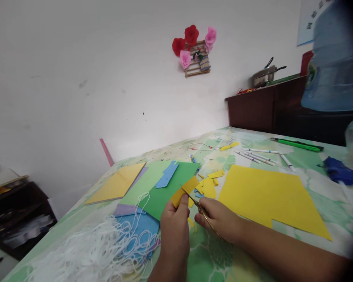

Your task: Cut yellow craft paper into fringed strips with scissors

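Observation:
My left hand (176,215) pinches a small piece of yellow paper (191,184) between thumb and fingers. In my right hand (216,215) is a pair of gold-coloured scissors (204,211), its blades pointing up and left across the yellow piece. Whether the blades are apart is hard to make out. Yellow paper scraps (208,188) and a few blue bits lie just beyond my hands. To the right rests a large yellow sheet (261,194) with a notch in its near edge. Green sheets (164,196) with a blue strip (167,174) on top lie to the left.
A heap of white cord (97,250) covers the near left, partly over blue paper (138,227). White markers (259,156), a green utility knife (300,145) and a blue glue gun (341,171) lie at right. A large water bottle (335,66) stands behind them.

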The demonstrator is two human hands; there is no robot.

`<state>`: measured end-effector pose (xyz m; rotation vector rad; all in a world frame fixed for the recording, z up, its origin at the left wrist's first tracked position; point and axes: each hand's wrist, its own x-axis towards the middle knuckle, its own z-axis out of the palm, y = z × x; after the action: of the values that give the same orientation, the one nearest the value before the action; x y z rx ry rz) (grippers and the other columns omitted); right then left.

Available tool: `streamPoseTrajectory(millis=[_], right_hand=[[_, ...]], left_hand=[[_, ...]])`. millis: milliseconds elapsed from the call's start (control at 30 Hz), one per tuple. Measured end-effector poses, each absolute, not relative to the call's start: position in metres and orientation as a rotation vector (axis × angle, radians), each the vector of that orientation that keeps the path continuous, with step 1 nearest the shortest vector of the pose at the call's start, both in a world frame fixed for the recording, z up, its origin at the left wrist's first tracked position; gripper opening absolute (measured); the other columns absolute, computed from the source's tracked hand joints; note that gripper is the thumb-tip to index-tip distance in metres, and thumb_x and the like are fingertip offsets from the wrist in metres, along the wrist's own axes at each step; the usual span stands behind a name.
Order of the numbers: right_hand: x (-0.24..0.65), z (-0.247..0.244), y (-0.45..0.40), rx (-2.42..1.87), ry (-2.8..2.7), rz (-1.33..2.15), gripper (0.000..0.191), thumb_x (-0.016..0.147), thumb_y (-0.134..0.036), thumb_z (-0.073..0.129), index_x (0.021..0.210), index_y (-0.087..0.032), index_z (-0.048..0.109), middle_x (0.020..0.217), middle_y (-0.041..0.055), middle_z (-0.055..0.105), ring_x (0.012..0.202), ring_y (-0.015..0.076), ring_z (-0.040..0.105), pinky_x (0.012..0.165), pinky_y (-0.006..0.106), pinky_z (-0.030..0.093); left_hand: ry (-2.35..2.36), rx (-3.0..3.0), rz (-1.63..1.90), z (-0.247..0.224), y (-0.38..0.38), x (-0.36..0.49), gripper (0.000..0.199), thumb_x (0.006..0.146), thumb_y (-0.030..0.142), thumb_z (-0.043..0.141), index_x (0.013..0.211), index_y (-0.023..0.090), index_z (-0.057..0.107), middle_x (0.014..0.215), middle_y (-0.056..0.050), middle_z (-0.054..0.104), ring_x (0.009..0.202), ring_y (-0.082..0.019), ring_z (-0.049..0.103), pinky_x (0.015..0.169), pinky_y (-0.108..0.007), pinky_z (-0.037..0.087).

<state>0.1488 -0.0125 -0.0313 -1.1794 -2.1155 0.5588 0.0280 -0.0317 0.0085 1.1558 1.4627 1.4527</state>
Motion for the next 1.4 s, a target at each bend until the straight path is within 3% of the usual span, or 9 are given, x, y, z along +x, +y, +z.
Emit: streamPoseTrajectory(millis=[567,933,1400], right_hand=[[0.147,-0.029,-0.013,-1.150,-2.101,0.610,0.042,0.074,-0.057,0.035,0.067,-0.016,0.040,0.059,-0.0031,0.042,0.051,0.0084,0.035,0.045,0.020,0.023],[0.147,-0.028,-0.013,-1.184,-2.092,0.617,0.038,0.074,-0.053,0.040,0.066,-0.016,0.042,0.059,-0.0027,0.044,0.052,0.0086,0.036,0.045,0.019,0.024],[0.146,-0.028,-0.015,-1.116,-2.117,0.618,0.033,0.076,-0.049,0.038,0.070,-0.017,0.041,0.061,-0.0020,0.046,0.052,0.0091,0.037,0.046,0.020,0.025]], left_hand=[[1.388,1.137,1.551,0.007,-0.034,0.030,0.026,0.063,0.040,0.056,0.070,0.015,0.057,0.040,0.007,0.037,0.041,-0.009,0.034,0.045,-0.022,0.027],[1.386,1.097,1.599,0.009,-0.034,0.030,0.027,0.066,0.035,0.053,0.049,0.017,0.040,0.041,0.007,0.037,0.042,-0.007,0.033,0.044,-0.020,0.029],[1.371,1.124,1.600,0.017,-0.039,0.035,0.014,0.064,0.029,0.055,0.066,0.015,0.056,0.040,0.008,0.038,0.042,-0.007,0.034,0.044,-0.019,0.029]])
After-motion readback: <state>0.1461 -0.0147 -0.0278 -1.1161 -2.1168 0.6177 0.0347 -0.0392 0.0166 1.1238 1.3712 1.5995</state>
